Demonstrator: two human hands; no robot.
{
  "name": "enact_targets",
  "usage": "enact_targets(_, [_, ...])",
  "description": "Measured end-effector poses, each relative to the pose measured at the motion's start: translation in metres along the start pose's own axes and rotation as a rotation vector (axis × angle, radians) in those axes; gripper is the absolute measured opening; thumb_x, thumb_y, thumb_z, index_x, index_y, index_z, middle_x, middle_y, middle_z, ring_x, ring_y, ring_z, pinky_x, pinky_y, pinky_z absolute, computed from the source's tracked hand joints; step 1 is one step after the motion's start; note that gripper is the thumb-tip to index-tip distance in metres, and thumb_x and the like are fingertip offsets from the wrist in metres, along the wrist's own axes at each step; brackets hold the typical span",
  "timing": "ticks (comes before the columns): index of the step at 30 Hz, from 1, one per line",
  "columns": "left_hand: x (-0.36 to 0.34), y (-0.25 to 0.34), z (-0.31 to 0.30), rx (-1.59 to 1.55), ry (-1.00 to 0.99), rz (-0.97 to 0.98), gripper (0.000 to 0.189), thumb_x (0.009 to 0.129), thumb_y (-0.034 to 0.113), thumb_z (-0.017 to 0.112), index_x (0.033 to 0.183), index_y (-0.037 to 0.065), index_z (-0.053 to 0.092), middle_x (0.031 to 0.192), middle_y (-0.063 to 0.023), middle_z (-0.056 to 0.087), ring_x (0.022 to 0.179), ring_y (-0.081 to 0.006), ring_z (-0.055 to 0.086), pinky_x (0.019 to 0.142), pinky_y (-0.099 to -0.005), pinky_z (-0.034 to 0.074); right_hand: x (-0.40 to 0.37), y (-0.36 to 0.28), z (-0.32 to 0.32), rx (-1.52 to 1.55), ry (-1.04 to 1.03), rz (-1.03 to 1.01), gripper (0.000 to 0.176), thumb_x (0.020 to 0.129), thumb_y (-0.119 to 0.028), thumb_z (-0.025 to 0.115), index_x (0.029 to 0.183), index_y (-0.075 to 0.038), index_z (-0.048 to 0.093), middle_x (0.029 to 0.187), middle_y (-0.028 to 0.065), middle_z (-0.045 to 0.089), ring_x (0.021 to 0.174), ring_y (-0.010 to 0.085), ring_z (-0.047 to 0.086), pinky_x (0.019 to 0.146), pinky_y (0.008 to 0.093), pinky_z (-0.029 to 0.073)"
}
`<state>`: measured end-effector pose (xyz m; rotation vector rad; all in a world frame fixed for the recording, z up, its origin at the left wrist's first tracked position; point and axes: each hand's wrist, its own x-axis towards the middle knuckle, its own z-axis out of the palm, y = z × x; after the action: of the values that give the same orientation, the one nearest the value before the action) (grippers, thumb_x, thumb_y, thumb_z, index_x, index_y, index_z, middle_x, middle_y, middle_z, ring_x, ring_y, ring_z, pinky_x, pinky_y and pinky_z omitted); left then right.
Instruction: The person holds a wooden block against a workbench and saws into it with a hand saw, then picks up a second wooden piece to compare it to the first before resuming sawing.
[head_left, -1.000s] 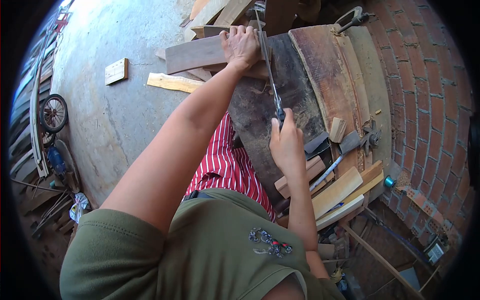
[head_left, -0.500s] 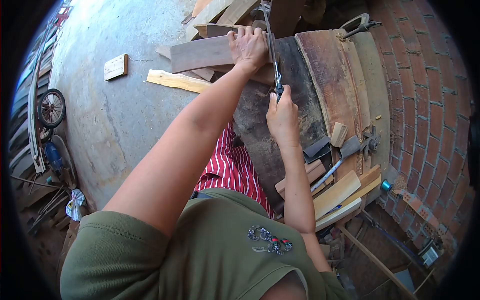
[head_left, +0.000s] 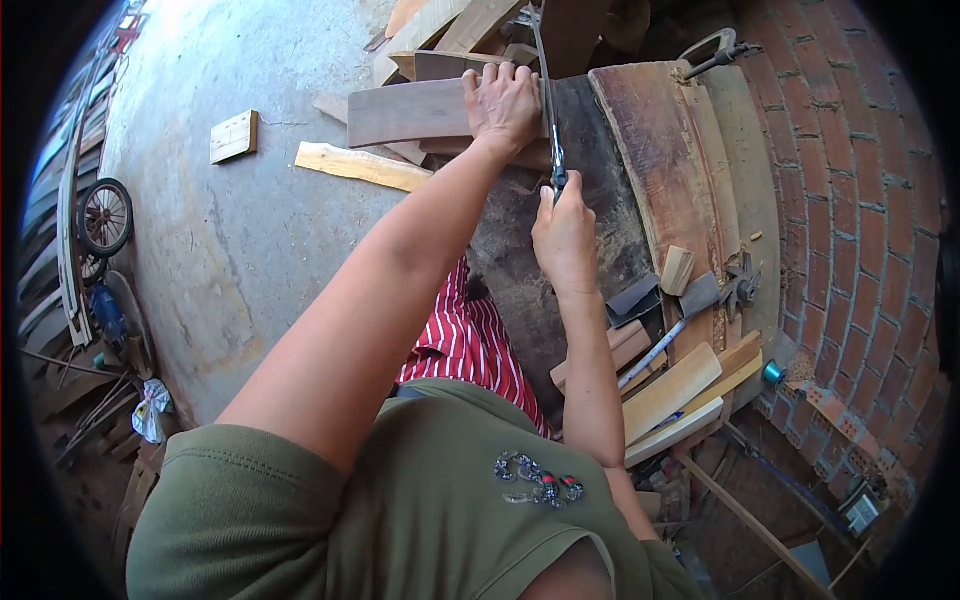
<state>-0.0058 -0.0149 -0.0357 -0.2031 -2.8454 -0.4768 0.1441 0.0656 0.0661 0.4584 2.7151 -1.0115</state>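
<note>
My left hand [head_left: 503,108] lies over the right end of a brown wooden board [head_left: 405,112], its fingers curled across the far edge and holding it. In my right hand [head_left: 566,230] is the dark handle of a saw [head_left: 557,140], with the fingers wrapped round it. Its long thin metal length, seen nearly edge-on, points away from me and runs close beside the board's right end. Whether the blade touches the wood cannot be made out. More wood lies under the board, partly hidden.
Loose planks [head_left: 440,30] are piled beyond the board. On the right, a thick slab [head_left: 655,150] has a metal clamp [head_left: 722,55] at its far end. A hammer-like tool [head_left: 670,335] and wood offcuts [head_left: 675,395] lie nearer. A brick wall [head_left: 850,200] borders the right side.
The board and my left hand have shifted slightly right and toward me in view. My right hand keeps its grip on the saw, almost unmoved.
</note>
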Motion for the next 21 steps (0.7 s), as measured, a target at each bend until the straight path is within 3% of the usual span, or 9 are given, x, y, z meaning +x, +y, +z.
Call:
enact_targets(5, [0.005,0.000,0.002,0.016,-0.021,-0.028,0.034,0.101,0.034,0.043,0.102,0.013,0.069,0.108,-0.0072,0.068,0.108,-0.0240,0.059,0.096,-0.0452,0.034,-0.115,0.015,-0.032,0.079,-0.034,0.045,0.022,0.101,-0.014,0.049,0.117,-0.001,0.044,0.083,0.0315,0.066,0.080,0.0507,0.065,0.062,0.0592,0.046])
enact_targets(8, [0.004,0.001,0.002,-0.002,-0.015,-0.028,0.035,0.102,0.034,0.042,0.101,0.012,0.069,0.109,-0.0075,0.068,0.109,-0.0240,0.060,0.096,-0.0450,0.034,-0.117,0.014,-0.040,0.090,-0.088,0.092,0.023,0.100,-0.013,0.050,0.119,-0.001,0.045,0.085,0.0319,0.066,0.080,0.0505,0.065,0.063,0.0584,0.047])
enact_targets(11, [0.004,-0.001,0.005,0.007,-0.011,-0.014,0.035,0.102,0.035,0.041,0.102,0.013,0.069,0.110,-0.0074,0.068,0.110,-0.0243,0.059,0.096,-0.0450,0.033,-0.030,0.013,-0.008,0.027,0.003,-0.024,0.021,0.102,-0.015,0.048,0.116,0.001,0.046,0.084,0.0305,0.066,0.081,0.0499,0.065,0.065,0.0574,0.050])
enact_targets(14, [0.010,-0.002,0.001,0.020,-0.038,-0.060,0.035,0.102,0.035,0.041,0.104,0.013,0.068,0.111,-0.0069,0.067,0.110,-0.0243,0.059,0.096,-0.0450,0.033,-0.020,0.004,-0.015,0.012,-0.037,-0.010,0.021,0.102,-0.016,0.047,0.114,0.001,0.046,0.085,0.0306,0.066,0.083,0.0496,0.065,0.068,0.0568,0.051])
enact_targets(17, [0.015,-0.004,0.005,0.015,-0.020,-0.056,0.034,0.101,0.035,0.041,0.105,0.013,0.067,0.112,-0.0070,0.067,0.111,-0.0243,0.059,0.096,-0.0456,0.033,-0.110,0.017,-0.031,0.024,-0.095,0.093,0.027,0.101,-0.017,0.048,0.123,-0.001,0.045,0.082,0.0309,0.067,0.081,0.0505,0.066,0.066,0.0586,0.049])
enact_targets(20, [0.011,-0.005,0.005,0.026,-0.015,-0.027,0.034,0.101,0.034,0.041,0.103,0.013,0.067,0.110,-0.0075,0.068,0.111,-0.0243,0.059,0.095,-0.0462,0.033,-0.132,0.021,-0.046,0.097,-0.098,0.106,0.025,0.101,-0.017,0.049,0.121,-0.001,0.046,0.083,0.0315,0.067,0.081,0.0503,0.066,0.067,0.0585,0.049])
enact_targets(21, [0.010,-0.006,0.007,0.021,0.006,-0.020,0.033,0.101,0.034,0.042,0.100,0.013,0.068,0.106,-0.0073,0.067,0.109,-0.0245,0.058,0.094,-0.0460,0.033,-0.108,0.016,-0.043,0.082,-0.109,0.094,0.026,0.101,-0.016,0.049,0.120,0.001,0.046,0.082,0.0306,0.067,0.080,0.0497,0.066,0.065,0.0576,0.050])
